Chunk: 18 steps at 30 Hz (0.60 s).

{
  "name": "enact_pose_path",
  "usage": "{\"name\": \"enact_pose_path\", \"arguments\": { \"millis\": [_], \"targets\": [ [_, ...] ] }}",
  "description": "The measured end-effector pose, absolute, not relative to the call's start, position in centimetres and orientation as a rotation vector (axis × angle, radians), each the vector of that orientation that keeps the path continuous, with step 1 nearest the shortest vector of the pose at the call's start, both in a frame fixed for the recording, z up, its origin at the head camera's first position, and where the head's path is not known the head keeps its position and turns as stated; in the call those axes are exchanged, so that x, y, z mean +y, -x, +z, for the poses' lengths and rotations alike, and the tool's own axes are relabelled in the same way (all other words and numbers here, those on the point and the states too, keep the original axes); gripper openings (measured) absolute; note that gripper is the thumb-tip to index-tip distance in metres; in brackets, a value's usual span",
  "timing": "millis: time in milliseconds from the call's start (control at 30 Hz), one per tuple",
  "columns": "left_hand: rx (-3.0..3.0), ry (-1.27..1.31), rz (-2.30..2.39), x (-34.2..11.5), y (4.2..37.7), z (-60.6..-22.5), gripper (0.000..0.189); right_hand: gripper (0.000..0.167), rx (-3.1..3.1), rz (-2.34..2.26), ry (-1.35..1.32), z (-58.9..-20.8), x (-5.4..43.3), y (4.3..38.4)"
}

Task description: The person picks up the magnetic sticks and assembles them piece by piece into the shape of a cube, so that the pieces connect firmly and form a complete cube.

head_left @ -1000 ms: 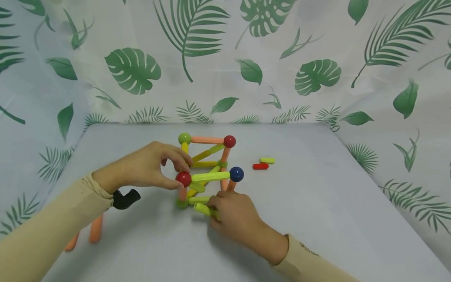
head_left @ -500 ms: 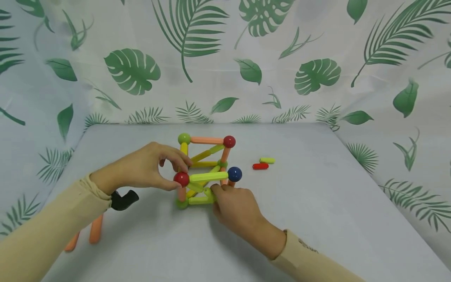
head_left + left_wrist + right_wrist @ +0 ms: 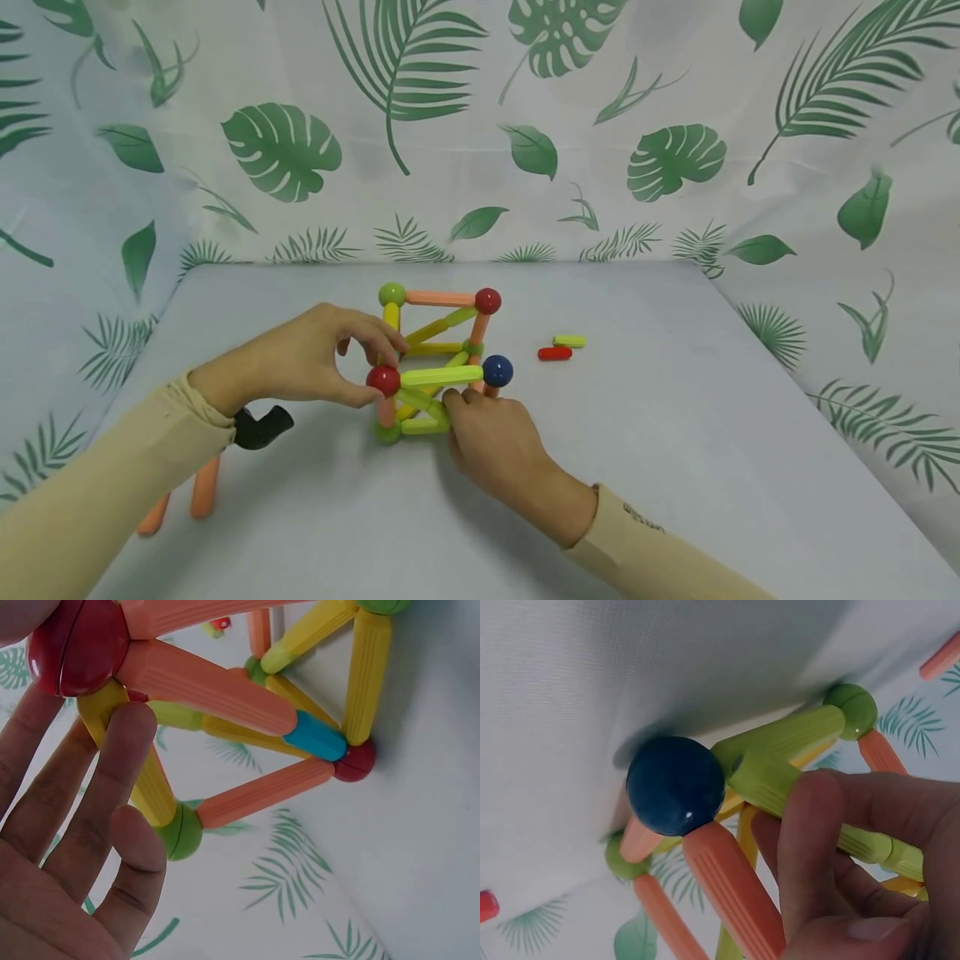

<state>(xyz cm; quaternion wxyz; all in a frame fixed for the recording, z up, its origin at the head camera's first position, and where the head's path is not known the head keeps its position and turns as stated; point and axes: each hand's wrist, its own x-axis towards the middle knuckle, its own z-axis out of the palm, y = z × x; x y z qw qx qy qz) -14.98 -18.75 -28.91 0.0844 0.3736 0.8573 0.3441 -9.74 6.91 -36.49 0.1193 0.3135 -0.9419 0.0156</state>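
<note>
A frame of coloured magnetic rods and balls stands on the table. In the head view my left hand (image 3: pixel 318 350) holds the red ball (image 3: pixel 383 381) at its upper front-left corner between thumb and fingers. From that ball a lime rod (image 3: pixel 442 377) runs across to a blue ball (image 3: pixel 497 371). My right hand (image 3: pixel 498 437) pinches a lime rod (image 3: pixel 765 784) slanting across the front side. Its free end lies close to the lower blue ball (image 3: pixel 675 785), which the hand hides in the head view. The rod's other end lines up with another lime piece (image 3: pixel 904 862).
A short red rod (image 3: pixel 555 353) and a short lime rod (image 3: pixel 569 341) lie right of the frame. Two orange rods, one a longer piece (image 3: pixel 203 487), lie at the left beside my sleeve. A black curved object (image 3: pixel 262 427) shows under my left wrist.
My right hand has brought the lime rod up and inward to the frame's front, turning it into a slant. The frame's upper front edge has shifted slightly left with my left hand.
</note>
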Motion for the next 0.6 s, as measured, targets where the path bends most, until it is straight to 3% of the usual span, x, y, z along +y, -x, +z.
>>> {"name": "enact_pose_path", "arguments": {
  "millis": [233,433,600],
  "targets": [
    [2.638,-1.082,0.944,-18.2,14.4,-29.2,0.033,0.023,-2.726,-0.045,-0.908,-36.5,6.8,9.8],
    [2.825,-1.226,0.629,-17.1,14.0,-29.6,0.042,0.032,-2.686,-0.133,-0.899,-36.8,7.1,10.0],
    [2.83,-1.214,0.599,-17.0,14.0,-29.5,0.038,0.019,-2.668,-0.063,-0.913,-35.8,8.1,9.0]
  ]
}}
